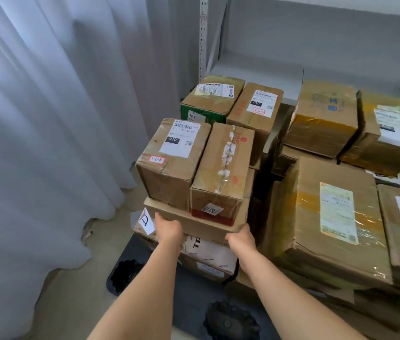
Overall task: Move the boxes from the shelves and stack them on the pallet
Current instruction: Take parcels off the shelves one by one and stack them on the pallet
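A: Status on the hands?

B: Left hand (168,230) and right hand (240,238) are apart, each gripping the near edge of a flat brown cardboard box (201,223), one toward each end. Fingers curl under the edge; tips hidden.

A: Where's that box?

B: On the stack at the left of the dark plastic pallet (186,312), resting on a box with a white printed label (212,256). A white paper tag marked "D" (147,221) sits just left of the left hand.

A: Anything on top of it?

B: Two upright brown cartons side by side: the left carton with a white shipping label and red-bordered sticker (172,163), and the right carton with torn white tape and a red base band (222,173). They touch each other.

A: Rest of the scene?

B: Two more labelled cartons (230,104) behind them. Taped brown boxes (336,217) stacked to the right. Grey metal shelf (255,77) behind, grey curtain (47,119) left.
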